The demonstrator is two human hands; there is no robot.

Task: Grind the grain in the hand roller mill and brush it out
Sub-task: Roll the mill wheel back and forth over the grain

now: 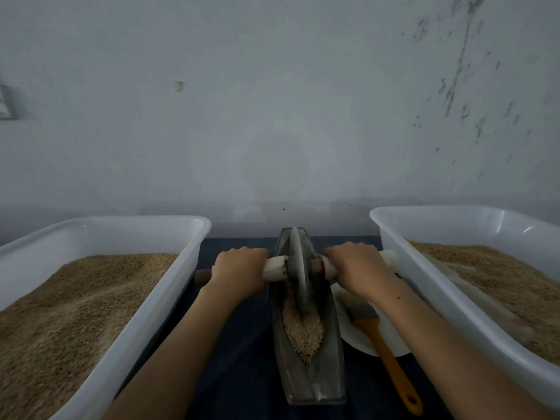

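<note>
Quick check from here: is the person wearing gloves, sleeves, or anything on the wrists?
No. Left hand and right hand are bare, no gloves, rings or watch visible. Both forearms are uncovered up to the frame edge, so no sleeves show.

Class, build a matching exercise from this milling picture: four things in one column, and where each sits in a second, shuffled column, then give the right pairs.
Things:
1. brush
2. grinding wheel
3. left hand
4. loose grain in the mill

Places:
A. gripping the axle handle left of the wheel
B. lying on the white plate, right of the mill
C. standing upright in the metal trough
D. heaped in the near half of the trough

Pairs: 1-B, 2-C, 3-A, 4-D
</note>
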